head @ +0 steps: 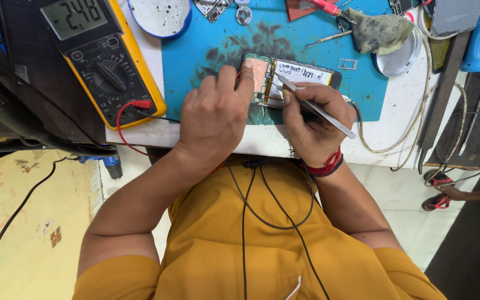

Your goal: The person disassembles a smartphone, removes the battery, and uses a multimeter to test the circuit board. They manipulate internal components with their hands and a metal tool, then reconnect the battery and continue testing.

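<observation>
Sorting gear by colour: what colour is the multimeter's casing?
Yellow around a black face, on the multimeter, seen clearly in the head view.

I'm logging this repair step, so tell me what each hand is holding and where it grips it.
The right hand pinches metal tweezers near their middle. The left hand holds nothing; its fingers press down on the opened phone.

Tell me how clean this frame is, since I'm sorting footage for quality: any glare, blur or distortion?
Head view: even, soft light and sharp focus on the left hand, right hand, tweezers and opened phone; mild glare on the metal dish; wide-angle bending at the edges, visible on the multimeter.
</observation>
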